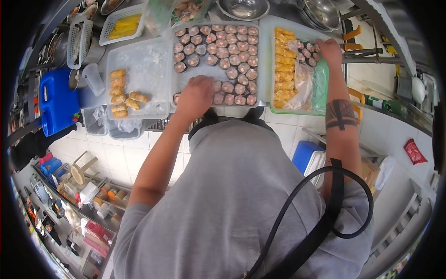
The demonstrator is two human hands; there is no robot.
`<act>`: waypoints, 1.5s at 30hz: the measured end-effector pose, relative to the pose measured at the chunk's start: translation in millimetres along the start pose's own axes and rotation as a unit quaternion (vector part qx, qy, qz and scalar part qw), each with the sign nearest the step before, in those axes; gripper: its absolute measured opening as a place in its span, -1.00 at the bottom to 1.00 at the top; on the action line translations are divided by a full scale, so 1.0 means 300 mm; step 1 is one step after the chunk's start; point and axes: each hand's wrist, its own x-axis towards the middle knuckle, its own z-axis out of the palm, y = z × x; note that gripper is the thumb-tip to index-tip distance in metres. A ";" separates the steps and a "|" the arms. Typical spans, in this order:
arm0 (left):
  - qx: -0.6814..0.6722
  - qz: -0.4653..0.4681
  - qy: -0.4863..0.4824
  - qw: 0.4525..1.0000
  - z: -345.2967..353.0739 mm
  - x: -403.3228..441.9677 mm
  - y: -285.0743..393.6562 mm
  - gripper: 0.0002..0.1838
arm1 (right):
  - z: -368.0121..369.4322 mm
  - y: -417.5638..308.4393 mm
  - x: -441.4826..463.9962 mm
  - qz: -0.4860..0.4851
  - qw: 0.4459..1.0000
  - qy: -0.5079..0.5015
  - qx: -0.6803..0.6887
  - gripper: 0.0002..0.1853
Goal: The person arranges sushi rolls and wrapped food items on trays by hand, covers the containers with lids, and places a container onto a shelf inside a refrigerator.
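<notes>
My left hand (196, 95) is over the front left of a translucent tray (203, 73) with many siu mai (232, 47), pink filling in dark wrappers. Its fingers curl down beside the front rows, and the fingertips are hidden. On the right, my right hand (330, 52) reaches over the far right of a green-edged container (320, 88). Its fingertips pinch at the edge of a small cluster of siu mai (306, 51). Along that container's left side lie yellow rolls (284, 69), with a clear plastic sheet (304, 86) beside them.
A tray (153, 60) on the left has several golden rolls (118, 88). Behind are a white basket (121, 23) of yellow pieces and a steel bowl (244, 8). A blue jerrycan (59, 102) stands at left. A black cable (297, 186) hangs before me.
</notes>
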 end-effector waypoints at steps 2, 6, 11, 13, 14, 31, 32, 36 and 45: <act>-0.009 0.000 0.019 1.000 -0.005 -0.008 0.011 -0.64 | 0.048 -0.010 0.018 -0.033 0.999 -0.010 -0.038 -0.28; -0.027 -0.032 0.038 0.998 -0.042 -0.013 0.021 -0.64 | 0.008 -0.127 -0.071 0.112 0.993 0.019 -0.009 -0.35; -0.043 -0.064 0.057 0.995 -0.079 -0.034 -0.013 -0.64 | 0.043 0.037 -0.029 -0.069 0.997 -0.035 0.008 -0.55; -0.041 -0.065 0.075 0.994 -0.089 -0.042 -0.038 -0.64 | -0.019 0.018 -0.069 0.050 0.979 -0.093 0.174 -0.59; -0.038 -0.066 0.092 0.993 -0.095 -0.048 -0.051 -0.64 | -0.047 0.008 -0.092 0.089 0.963 -0.110 0.227 -0.60; -0.106 -0.118 0.137 0.978 -0.213 -0.064 -0.216 -0.63 | -0.041 -1.097 -0.717 -0.362 0.805 -0.337 0.328 -0.49; -0.101 -0.107 0.121 0.982 -0.204 -0.065 -0.216 -0.62 | 0.024 -1.165 -0.754 -0.437 0.797 -0.302 0.287 -0.51; 0.011 -0.056 0.092 0.994 -0.215 -0.075 -0.160 -0.40 | 0.085 -1.292 -0.799 -0.499 0.790 -0.345 0.084 -0.58; -0.057 -0.085 0.074 0.992 -0.092 -0.089 -0.156 -0.39 | 0.052 -1.163 -0.733 -0.501 0.782 -0.355 0.108 -0.63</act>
